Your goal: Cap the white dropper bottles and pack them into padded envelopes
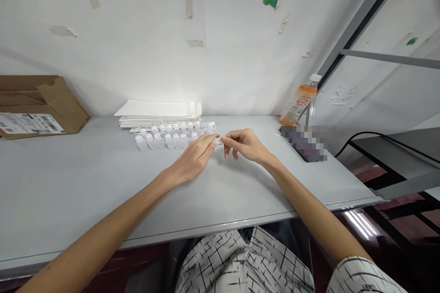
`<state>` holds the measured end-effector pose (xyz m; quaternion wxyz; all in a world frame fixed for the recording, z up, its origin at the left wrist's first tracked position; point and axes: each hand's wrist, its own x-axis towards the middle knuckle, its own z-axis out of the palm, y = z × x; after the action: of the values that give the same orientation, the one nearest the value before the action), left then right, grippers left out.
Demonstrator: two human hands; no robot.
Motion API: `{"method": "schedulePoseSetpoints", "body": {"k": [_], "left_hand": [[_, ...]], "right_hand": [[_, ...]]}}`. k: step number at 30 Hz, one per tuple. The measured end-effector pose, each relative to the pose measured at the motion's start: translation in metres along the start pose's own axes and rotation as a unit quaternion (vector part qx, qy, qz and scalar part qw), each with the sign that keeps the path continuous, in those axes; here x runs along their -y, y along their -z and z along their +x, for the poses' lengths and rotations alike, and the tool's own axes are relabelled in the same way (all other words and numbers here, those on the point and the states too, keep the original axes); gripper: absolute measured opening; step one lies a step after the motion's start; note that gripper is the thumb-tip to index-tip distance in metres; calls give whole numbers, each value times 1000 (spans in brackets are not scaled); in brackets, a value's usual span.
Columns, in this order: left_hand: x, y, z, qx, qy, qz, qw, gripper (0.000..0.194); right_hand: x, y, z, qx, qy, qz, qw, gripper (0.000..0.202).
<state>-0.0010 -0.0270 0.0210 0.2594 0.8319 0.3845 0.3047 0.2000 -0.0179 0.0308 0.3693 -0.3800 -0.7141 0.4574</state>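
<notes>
Between my hands is a small white plastic bottle [217, 141], mostly hidden by the fingers. My left hand [196, 156] is closed around its left end, thumb and fingers pressed together. From the other side my right hand [246, 145] pinches its right end between thumb and index finger, the other fingers curled below. Just left of and behind my left hand, several small white bottles [168, 141] stand in a front row on the table. A second row of bottles with narrow white tops [176, 127] is behind them, partly covered by the front row.
A stack of white flat cartons [156, 109] lies against the wall. At the left is an open cardboard box [74, 107] with a label. An orange drink bottle [299, 100] leans at the back right, near a phone-like dark object [292, 139], partly blurred. The table's front edge [220, 225] runs before my body.
</notes>
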Motion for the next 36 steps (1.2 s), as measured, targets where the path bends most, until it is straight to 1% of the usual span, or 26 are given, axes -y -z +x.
{"method": "schedulePoseSetpoints", "body": {"k": [3,5,7,9,11,13,15,19,21,23,24,26,28,32,36], "left_hand": [[0,-1,0,12,-15,16,1000,41],[1,-2,0,16,-20,20,999,40],[3,-3,1,20,-24,26,999,39],[4,-3,1,19,-26,34,999,38],[4,-3,1,11,-23,35,999,37],[4,-2,1,-1,-22,31,999,38],[4,-1,1,-9,-26,29,999,39],[3,-2,-1,-14,-32,31,999,40],[2,-2,-1,-11,-35,32,999,40],[2,-2,-1,-9,-40,33,999,40],[2,-2,-1,-9,-43,33,998,40],[1,-1,-1,-10,-45,33,998,39],[1,-1,0,-14,-45,31,998,38],[1,-1,0,-23,-50,24,998,37],[3,-3,-1,-23,-45,16,999,38]], "right_hand": [[-2,-2,0,-13,4,-73,997,53],[-4,-4,1,-17,20,-105,994,55],[-5,-6,1,-35,39,-115,992,52],[-5,-7,2,-58,49,-90,993,43],[-4,-6,2,-63,48,-35,996,38],[-3,-4,2,-42,43,14,998,38],[-1,-1,1,-21,39,37,998,39],[-2,0,0,-6,33,14,999,38],[-2,-1,0,-2,25,-22,999,43],[-3,-3,0,-7,23,-56,998,49],[-3,-4,0,-16,29,-61,998,48],[-2,-6,0,-41,51,-44,997,42],[-2,-6,1,-52,66,-2,996,36],[-1,-3,1,-29,49,42,998,34],[1,-1,-1,-5,15,5,1000,39]]}}
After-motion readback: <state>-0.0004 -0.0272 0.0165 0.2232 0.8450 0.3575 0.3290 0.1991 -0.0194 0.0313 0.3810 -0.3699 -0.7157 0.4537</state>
